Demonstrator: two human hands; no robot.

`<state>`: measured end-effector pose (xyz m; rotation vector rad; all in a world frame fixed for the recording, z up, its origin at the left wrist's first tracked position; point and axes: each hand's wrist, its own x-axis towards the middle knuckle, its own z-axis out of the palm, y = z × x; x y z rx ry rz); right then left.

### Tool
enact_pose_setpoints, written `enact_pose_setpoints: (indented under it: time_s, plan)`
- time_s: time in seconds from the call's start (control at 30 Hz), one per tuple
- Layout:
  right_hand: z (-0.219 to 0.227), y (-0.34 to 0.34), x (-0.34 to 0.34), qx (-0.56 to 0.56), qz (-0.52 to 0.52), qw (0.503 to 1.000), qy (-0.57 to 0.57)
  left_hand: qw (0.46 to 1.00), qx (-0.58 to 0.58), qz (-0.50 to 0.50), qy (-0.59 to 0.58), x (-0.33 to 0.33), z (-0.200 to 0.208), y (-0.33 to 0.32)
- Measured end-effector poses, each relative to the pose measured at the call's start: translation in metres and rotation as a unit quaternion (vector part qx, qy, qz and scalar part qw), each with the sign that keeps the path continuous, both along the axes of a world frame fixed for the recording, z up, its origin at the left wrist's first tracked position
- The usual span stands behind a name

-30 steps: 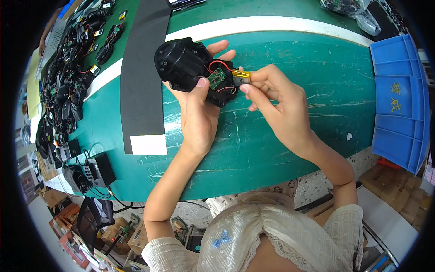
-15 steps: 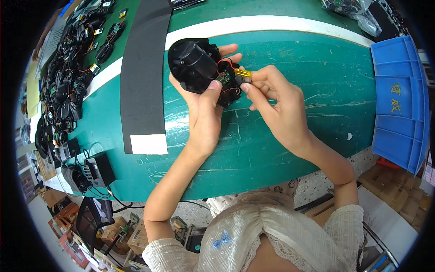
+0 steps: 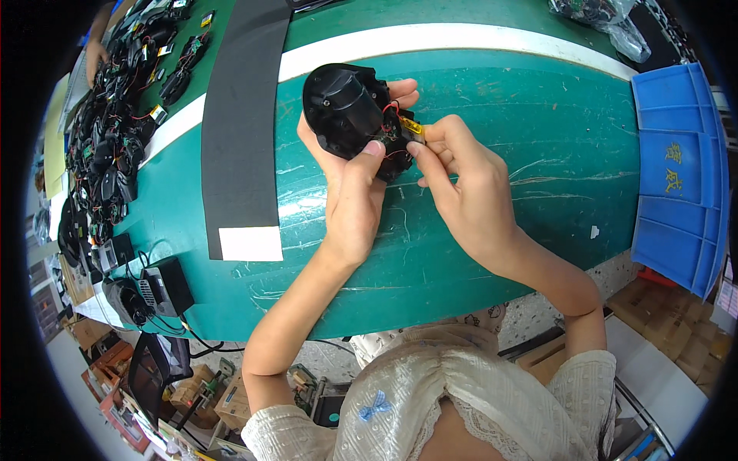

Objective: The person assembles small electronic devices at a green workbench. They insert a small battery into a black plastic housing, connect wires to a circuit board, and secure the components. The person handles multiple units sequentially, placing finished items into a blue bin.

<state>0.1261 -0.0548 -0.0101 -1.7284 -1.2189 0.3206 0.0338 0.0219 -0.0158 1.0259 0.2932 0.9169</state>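
Note:
My left hand (image 3: 355, 180) is wrapped round a black plastic housing (image 3: 342, 107), its thumb pressed on the front and its fingertips showing behind. Inside the housing's narrower lower part sit a small circuit board (image 3: 390, 135) and thin red wires. A small battery pack with yellow tape (image 3: 411, 124) stands at the right edge of that part. My right hand (image 3: 465, 173) pinches the battery between thumb and forefinger, close against the housing. The fingers hide most of the battery.
Many black housings with wires (image 3: 108, 146) lie heaped at the left, with another person's hand (image 3: 94, 58) beyond them. A black mat strip (image 3: 244, 115) crosses the green table. A blue bin (image 3: 676, 177) stands at the right. A black device box (image 3: 167, 284) sits at the near left.
The housing has shifted slightly right and turned in my left hand. The battery now sits closer against it. At the far left, the other person's hand has come further into view.

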Motion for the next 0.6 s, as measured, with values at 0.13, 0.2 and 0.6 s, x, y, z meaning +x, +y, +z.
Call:
enact_pose_setpoints:
  time_s: [0.13, 0.2, 0.6]
  plan:
    - [0.002, -0.001, -0.001, -0.008, -0.002, 1.000, -0.004, 1.000, 0.016, -0.008, 0.007, 0.000, -0.001, 0.001]
    - [0.003, -0.001, -0.002, -0.012, 0.000, 1.000, 0.000, 1.000, 0.022, -0.011, 0.007, 0.000, -0.002, 0.002]
    - [0.010, 0.001, -0.006, -0.031, -0.019, 0.987, -0.160, 0.999, -0.001, -0.019, 0.046, 0.000, -0.003, 0.001]
